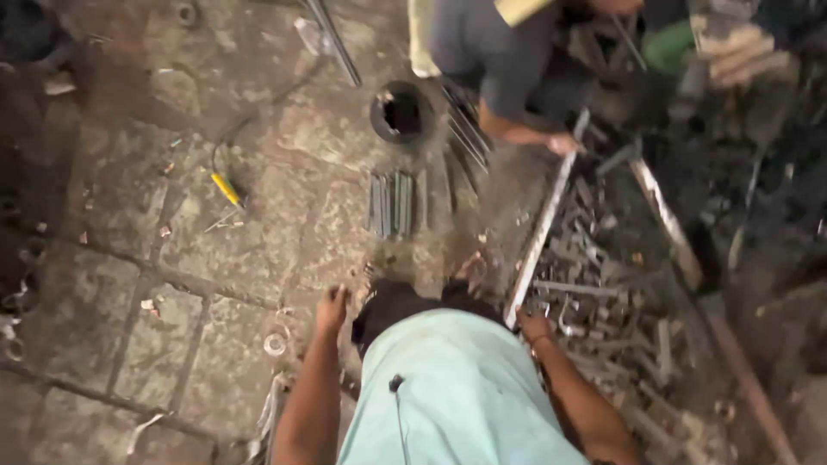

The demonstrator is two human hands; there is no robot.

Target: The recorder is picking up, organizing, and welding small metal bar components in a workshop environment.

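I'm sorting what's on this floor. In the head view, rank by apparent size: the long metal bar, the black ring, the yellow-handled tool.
1. Long metal bar, by far the longest.
2. Black ring.
3. Yellow-handled tool, smallest.
All three lie on the stone floor at a similar distance from the camera, so the order looks safe.

Dim light falls on a stained stone-slab floor point(172, 155) with dirty joints and scattered litter

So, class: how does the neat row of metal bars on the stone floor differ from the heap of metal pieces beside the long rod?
The row of bars lies side by side, parallel; the heap is jumbled, pointing all ways. The row holds few pieces, the heap many. The row lies apart from both hands; the right hand is at the heap's edge. Both look like grey metal.
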